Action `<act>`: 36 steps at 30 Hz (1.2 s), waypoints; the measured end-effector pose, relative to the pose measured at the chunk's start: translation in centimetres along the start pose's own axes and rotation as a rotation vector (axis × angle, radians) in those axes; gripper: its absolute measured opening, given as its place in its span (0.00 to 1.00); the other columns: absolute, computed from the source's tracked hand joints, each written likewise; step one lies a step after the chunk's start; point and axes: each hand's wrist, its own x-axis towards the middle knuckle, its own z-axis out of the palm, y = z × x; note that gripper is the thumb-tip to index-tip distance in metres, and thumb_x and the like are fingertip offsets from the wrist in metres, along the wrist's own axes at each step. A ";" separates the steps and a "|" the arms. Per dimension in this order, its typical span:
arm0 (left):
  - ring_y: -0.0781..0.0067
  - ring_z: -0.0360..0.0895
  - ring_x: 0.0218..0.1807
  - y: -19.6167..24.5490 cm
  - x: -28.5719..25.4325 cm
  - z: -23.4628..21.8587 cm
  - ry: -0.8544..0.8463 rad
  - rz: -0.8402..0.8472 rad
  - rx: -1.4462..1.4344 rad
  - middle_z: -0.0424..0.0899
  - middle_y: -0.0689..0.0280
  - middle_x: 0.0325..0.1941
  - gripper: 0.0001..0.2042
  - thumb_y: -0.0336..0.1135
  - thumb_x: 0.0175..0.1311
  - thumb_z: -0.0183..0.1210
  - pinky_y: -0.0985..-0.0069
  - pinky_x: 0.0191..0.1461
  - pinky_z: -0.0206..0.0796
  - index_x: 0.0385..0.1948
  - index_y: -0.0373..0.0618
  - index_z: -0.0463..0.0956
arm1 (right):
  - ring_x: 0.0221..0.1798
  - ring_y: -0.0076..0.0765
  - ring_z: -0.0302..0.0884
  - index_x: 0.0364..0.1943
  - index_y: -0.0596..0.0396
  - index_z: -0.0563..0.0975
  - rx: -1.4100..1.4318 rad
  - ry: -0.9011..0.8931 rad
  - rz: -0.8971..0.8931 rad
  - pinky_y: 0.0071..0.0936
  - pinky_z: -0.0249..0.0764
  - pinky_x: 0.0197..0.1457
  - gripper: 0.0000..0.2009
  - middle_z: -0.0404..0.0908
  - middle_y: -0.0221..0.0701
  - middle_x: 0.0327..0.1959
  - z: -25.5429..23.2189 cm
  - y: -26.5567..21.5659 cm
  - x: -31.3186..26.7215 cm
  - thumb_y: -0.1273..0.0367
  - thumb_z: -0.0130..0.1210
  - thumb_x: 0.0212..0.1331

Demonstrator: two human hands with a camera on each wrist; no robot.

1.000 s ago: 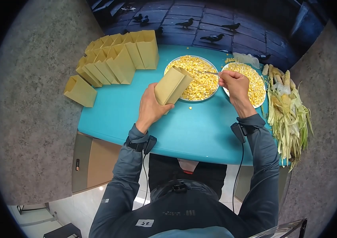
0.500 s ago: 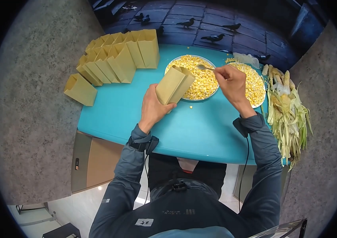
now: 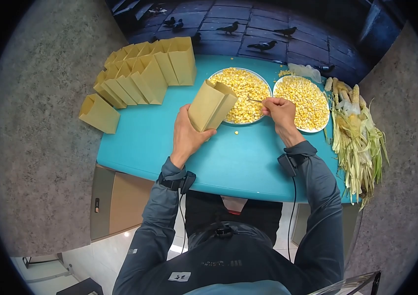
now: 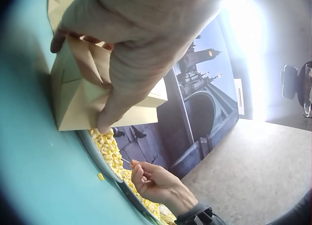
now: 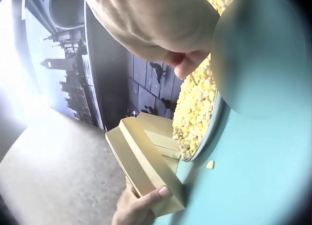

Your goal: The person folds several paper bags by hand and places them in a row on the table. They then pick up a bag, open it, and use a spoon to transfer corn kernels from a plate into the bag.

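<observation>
My left hand grips a brown paper bag near its bottom, thumb across the side facing me. The bag leans right, its open mouth close to the left plate of corn kernels and overlapping it in the head view. Between the fingertips of my right hand is the handle of a small metal spoon. The spoon's head is down at the kernels of that left plate and hard to make out. In the left wrist view, the right hand pinches the thin handle beyond the bag.
A second plate of kernels adjoins the first on the right. Stripped cobs and husks lie at the table's right edge. Several upright paper bags stand at the back left, one bag nearer. A loose kernel lies on the turquoise table.
My right hand lifted the spoon back over the left plate, then came down and left, lowering it to the kernels. The left hand and its bag have barely moved.
</observation>
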 end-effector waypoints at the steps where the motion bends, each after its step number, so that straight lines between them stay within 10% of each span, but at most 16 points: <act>1: 0.47 0.82 0.65 0.1 0.0 0.0 0.015 0.015 0.011 0.82 0.47 0.63 0.50 0.37 0.41 0.88 0.57 0.68 0.76 0.69 0.36 0.66 | 0.31 0.27 0.87 0.41 0.69 0.86 0.067 0.013 0.029 0.22 0.86 0.37 0.06 0.90 0.37 0.34 0.0 0.1 0.1 0.78 0.68 0.65; 16: 0.46 0.83 0.64 0.0 0.9 -0.1 -0.021 -0.033 0.097 0.84 0.46 0.62 0.53 0.38 0.40 0.89 0.57 0.67 0.77 0.71 0.37 0.65 | 0.32 0.27 0.87 0.40 0.68 0.87 0.212 -0.030 0.046 0.23 0.87 0.38 0.05 0.89 0.35 0.33 -0.7 -6.2 -0.4 0.78 0.69 0.64; 22: 0.46 0.83 0.64 -0.1 0.7 0.2 -0.020 -0.025 0.048 0.83 0.46 0.62 0.52 0.38 0.40 0.89 0.57 0.68 0.76 0.71 0.37 0.66 | 0.32 0.25 0.87 0.41 0.66 0.88 -0.059 -0.166 -0.253 0.23 0.84 0.39 0.05 0.90 0.33 0.32 2.2 -9.0 -2.9 0.76 0.69 0.65; 24: 0.46 0.83 0.64 0.1 0.6 0.1 -0.023 -0.018 0.038 0.83 0.47 0.62 0.51 0.37 0.40 0.88 0.57 0.68 0.76 0.70 0.37 0.66 | 0.33 0.26 0.87 0.42 0.62 0.88 -0.389 -0.348 -0.718 0.28 0.81 0.36 0.06 0.89 0.33 0.31 2.8 -9.2 -3.0 0.77 0.67 0.63; 28: 0.47 0.82 0.65 0.8 0.3 -0.3 -0.054 0.030 0.023 0.83 0.49 0.63 0.50 0.37 0.40 0.88 0.57 0.69 0.75 0.69 0.37 0.68 | 0.33 0.42 0.86 0.36 0.61 0.87 -0.482 -0.363 -1.078 0.37 0.78 0.37 0.02 0.87 0.39 0.31 4.1 -9.6 -2.2 0.79 0.65 0.61; 36: 0.47 0.82 0.65 0.3 0.2 -0.4 -0.028 0.015 0.049 0.84 0.49 0.63 0.50 0.37 0.40 0.88 0.57 0.68 0.75 0.70 0.37 0.68 | 0.32 0.31 0.88 0.36 0.60 0.88 -0.404 -0.223 -0.951 0.29 0.80 0.36 0.01 0.89 0.34 0.31 2.5 -8.8 -2.9 0.76 0.68 0.63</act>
